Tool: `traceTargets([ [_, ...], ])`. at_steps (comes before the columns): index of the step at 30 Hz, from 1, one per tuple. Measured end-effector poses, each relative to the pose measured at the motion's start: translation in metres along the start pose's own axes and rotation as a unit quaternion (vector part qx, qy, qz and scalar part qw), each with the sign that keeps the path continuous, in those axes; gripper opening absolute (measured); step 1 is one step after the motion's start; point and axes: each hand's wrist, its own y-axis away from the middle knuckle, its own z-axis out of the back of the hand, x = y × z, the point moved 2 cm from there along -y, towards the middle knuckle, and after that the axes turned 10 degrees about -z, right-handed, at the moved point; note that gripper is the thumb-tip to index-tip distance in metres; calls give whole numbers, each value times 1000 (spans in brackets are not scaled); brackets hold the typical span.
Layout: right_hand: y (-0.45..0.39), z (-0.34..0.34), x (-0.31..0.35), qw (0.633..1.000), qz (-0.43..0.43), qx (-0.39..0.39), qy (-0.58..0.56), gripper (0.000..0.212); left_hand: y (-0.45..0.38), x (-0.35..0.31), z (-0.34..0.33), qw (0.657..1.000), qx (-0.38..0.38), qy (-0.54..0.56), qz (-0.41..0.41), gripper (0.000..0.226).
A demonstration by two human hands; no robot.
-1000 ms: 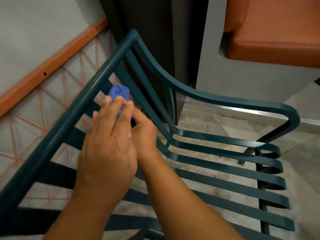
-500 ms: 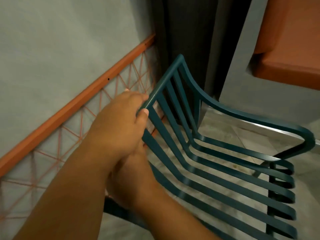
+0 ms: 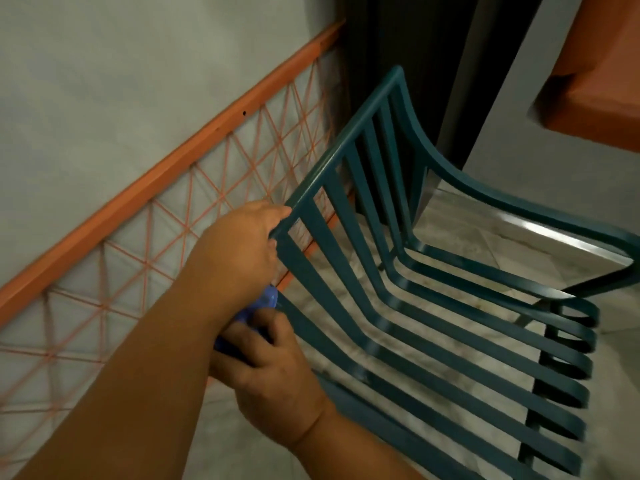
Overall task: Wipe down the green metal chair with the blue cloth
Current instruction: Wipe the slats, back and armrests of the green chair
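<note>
Nearest, right hand (image 3: 273, 372) curls its fingers round the bunched blue cloth (image 3: 258, 308), holding it low against the near end of the chair back, beneath the left forearm. Just above, left hand (image 3: 239, 251) grips the near corner of the top rail of the green metal chair (image 3: 433, 306), fingers wrapped behind it. Slatted back and seat run away to the right. Beyond: grey wall with an orange rail (image 3: 173, 168) and an orange cushion (image 3: 595, 81).
</note>
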Motion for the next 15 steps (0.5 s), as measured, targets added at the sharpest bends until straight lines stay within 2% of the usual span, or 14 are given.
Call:
traceTargets([
  [1,8,-8,-6,1000,-14,-14,11,21,2,1,-3,1000,-8,-7,17,47],
  [2,13,-11,-12,999,-32,-31,23,24,4,0,-6,999,-13,-18,34,48],
  [5,39,-16,-27,994,-87,-17,62,45,9,-4,-16,997,-37,-37,51,50],
  [10,67,5,-43,980,-155,100,75,37,12,-7,-23,994,-80,-53,60,49],
  [15,133,77,-82,932,-206,253,158,46,15,-11,-26,990,-88,-73,81,53],
])
